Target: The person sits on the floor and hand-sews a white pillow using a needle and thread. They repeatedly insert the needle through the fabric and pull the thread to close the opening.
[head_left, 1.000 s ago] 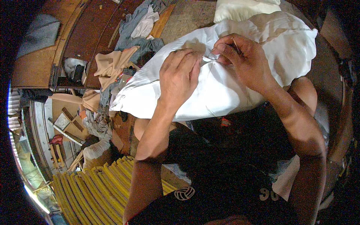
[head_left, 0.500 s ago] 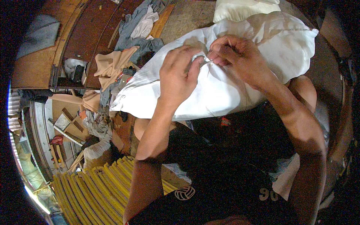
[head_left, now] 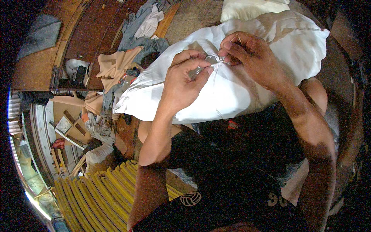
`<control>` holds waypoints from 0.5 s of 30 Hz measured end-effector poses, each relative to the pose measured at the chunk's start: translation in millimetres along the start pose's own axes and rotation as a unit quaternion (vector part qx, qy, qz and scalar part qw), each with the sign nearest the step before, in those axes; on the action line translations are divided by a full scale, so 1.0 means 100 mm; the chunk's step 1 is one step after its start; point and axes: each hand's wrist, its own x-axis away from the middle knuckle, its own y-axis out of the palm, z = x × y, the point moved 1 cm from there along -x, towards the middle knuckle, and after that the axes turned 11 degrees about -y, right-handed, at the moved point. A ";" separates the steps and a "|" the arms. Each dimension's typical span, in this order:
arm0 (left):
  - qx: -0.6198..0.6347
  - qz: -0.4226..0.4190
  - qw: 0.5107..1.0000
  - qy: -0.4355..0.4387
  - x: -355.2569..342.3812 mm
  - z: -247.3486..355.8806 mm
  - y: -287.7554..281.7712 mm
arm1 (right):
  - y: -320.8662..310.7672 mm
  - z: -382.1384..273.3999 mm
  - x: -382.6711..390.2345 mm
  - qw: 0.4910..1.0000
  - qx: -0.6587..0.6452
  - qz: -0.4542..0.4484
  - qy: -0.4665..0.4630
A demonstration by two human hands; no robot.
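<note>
A plump white pillow (head_left: 228,91) lies across my lap, its fabric gathered and puckered near the middle. With thumb and index finger, my left hand (head_left: 181,79) pinches the cloth at the left of the puckered spot. Just to the right, my right hand (head_left: 257,60) is closed, fingertips together against the same gathered seam. A thin pale thread (head_left: 238,38) stands out above its fingers; whether a needle is in them I cannot make out. A loose strand trails down the pillow's near side.
Another white cushion (head_left: 253,9) sits beyond the pillow. Left of it lie grey and white cloths (head_left: 148,29), a beige cloth (head_left: 114,63) and wooden cabinets (head_left: 91,34). A yellow slatted seat (head_left: 100,197) is at the lower left.
My left fingers have loosened a little and shifted slightly down and left. My right hand has turned slightly, and a thread now shows above its fingers.
</note>
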 end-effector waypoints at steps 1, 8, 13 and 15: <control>-0.001 0.002 1.000 -0.006 0.01 0.01 0.00 | -0.01 0.01 0.00 1.000 0.004 -0.006 -0.004; -0.006 0.003 1.000 -0.007 0.00 0.04 0.00 | 0.01 0.09 -0.02 0.994 0.073 0.013 -0.079; 0.003 0.004 1.000 -0.011 0.01 0.02 0.01 | 0.08 0.16 -0.02 0.995 0.030 0.035 -0.089; 0.000 0.005 1.000 -0.011 0.01 0.03 0.01 | 0.07 0.15 -0.02 0.996 0.034 0.032 -0.078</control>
